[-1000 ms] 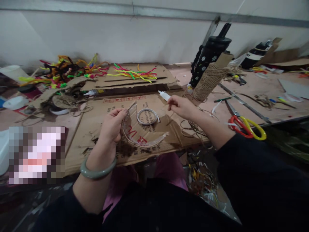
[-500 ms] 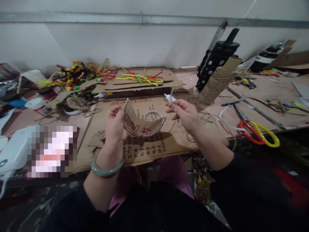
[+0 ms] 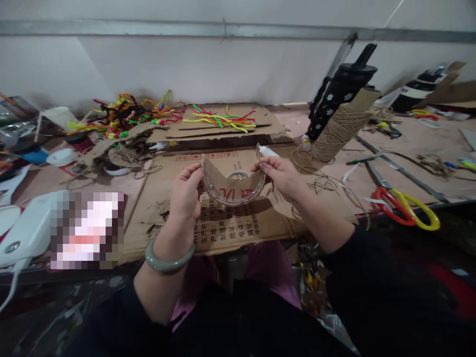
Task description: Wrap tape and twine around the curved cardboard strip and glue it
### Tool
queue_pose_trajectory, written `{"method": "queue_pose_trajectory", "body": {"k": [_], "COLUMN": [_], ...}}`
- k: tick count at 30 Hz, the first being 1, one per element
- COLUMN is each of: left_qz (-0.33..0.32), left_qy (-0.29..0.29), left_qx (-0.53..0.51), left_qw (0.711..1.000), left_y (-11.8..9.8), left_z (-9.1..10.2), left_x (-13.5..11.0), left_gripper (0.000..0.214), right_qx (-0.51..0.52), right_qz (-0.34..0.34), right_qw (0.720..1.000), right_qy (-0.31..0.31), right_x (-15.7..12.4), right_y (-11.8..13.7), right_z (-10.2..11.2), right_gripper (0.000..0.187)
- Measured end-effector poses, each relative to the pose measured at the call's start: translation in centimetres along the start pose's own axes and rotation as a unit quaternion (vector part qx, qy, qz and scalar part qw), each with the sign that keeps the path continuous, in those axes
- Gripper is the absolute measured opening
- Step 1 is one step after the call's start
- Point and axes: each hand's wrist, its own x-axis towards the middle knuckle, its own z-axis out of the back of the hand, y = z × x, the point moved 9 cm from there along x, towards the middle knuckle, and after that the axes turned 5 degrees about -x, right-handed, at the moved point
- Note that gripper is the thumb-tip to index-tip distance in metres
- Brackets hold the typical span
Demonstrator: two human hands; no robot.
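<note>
Between my hands is a curved cardboard piece [image 3: 232,191], bent into a U, with red print inside and cord along its lower edge. My left hand [image 3: 188,188] pinches its left end between thumb and fingers. My right hand [image 3: 277,173] is closed at the right end, fingertips on the cardboard and the twine there. Beneath lies a flat printed cardboard sheet [image 3: 215,233]. Behind the curved piece shows part of a round ring [image 3: 238,175]. A white-nozzled tube [image 3: 267,151] lies just beyond my right hand.
A twine spool [image 3: 340,129] leans beside a black flowered cylinder [image 3: 334,94] at the right. Scissors [image 3: 405,206] rest at the front right edge. Colourful pipe cleaners [image 3: 223,119] lie on cardboard at the back. A white device [image 3: 31,233] sits at left.
My right hand has come to the right end of the curved cardboard and closed on it. The piece has opened wider and turned more level. The view has shifted slightly.
</note>
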Motion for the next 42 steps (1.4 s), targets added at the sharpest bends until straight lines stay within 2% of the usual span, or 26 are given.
{"method": "queue_pose_trajectory", "body": {"k": [4, 8, 12, 15, 17, 19, 20, 23, 25, 28, 31, 35, 39, 42], "left_qz": [0.031, 0.043, 0.052, 0.043, 0.034, 0.023, 0.018, -0.004, -0.019, -0.038, -0.050, -0.050, -0.054, -0.060], "left_qy": [0.044, 0.047, 0.036, 0.010, -0.009, -0.028, -0.036, -0.050, -0.055, -0.064, -0.056, -0.056, -0.062, -0.059], "left_qx": [0.037, 0.033, 0.029, 0.016, 0.009, 0.002, -0.003, -0.026, -0.043, -0.067, -0.081, -0.087, -0.086, -0.084], "left_qw": [0.998, 0.997, 0.998, 0.999, 0.999, 0.999, 0.999, 0.998, 0.997, 0.995, 0.994, 0.993, 0.993, 0.993], "left_y": [0.8, 0.9, 0.8, 0.4, 0.2, 0.0, -0.1, -0.4, -0.6, -0.8, -1.0, -1.1, -1.0, -1.0], "left_z": [-0.4, -0.7, -0.9, -0.6, -0.2, 0.2, 0.4, 0.7, 0.8, 0.9, 0.5, 0.3, 0.6, 0.7], "left_x": [-0.1, -0.3, -0.5, -0.5, -0.5, -0.5, -0.4, -0.4, -0.3, -0.4, -0.6, -1.1, -1.4, -1.4], "left_gripper": [0.026, 0.025, 0.022, 0.020, 0.018, 0.016, 0.016, 0.018, 0.019, 0.021, 0.020, 0.018, 0.019, 0.017], "right_qx": [-0.080, -0.160, -0.163, -0.108, -0.057, -0.028, -0.029, -0.098, -0.163, -0.254, -0.323, -0.390, -0.411, -0.418], "right_qz": [0.026, 0.076, 0.165, 0.225, 0.233, 0.219, 0.209, 0.191, 0.207, 0.225, 0.227, 0.265, 0.319, 0.336], "right_qw": [0.996, 0.984, 0.969, 0.953, 0.949, 0.955, 0.962, 0.975, 0.965, 0.940, 0.918, 0.882, 0.853, 0.843], "right_qy": [0.005, 0.002, -0.084, -0.169, -0.206, -0.197, -0.172, -0.054, 0.004, 0.039, 0.044, 0.005, -0.045, -0.041], "right_x": [0.7, 1.3, 1.5, 0.9, 0.7, 1.1, 1.4, 1.9, 1.4, 0.0, -1.1, -1.7, -2.3, -2.7], "right_y": [0.7, 1.2, 3.3, 6.2, 7.7, 8.7, 9.1, 9.2, 9.0, 8.3, 7.9, 8.3, 9.1, 9.3], "right_z": [1.2, 1.7, 3.3, 4.7, 5.0, 4.1, 3.0, -1.8, -4.8, -7.6, -8.6, -8.7, -8.4, -8.6], "right_gripper": [0.020, 0.018, 0.009, 0.009, 0.013, 0.017, 0.017, 0.011, 0.016, 0.019, 0.025, 0.029, 0.027, 0.027]}}
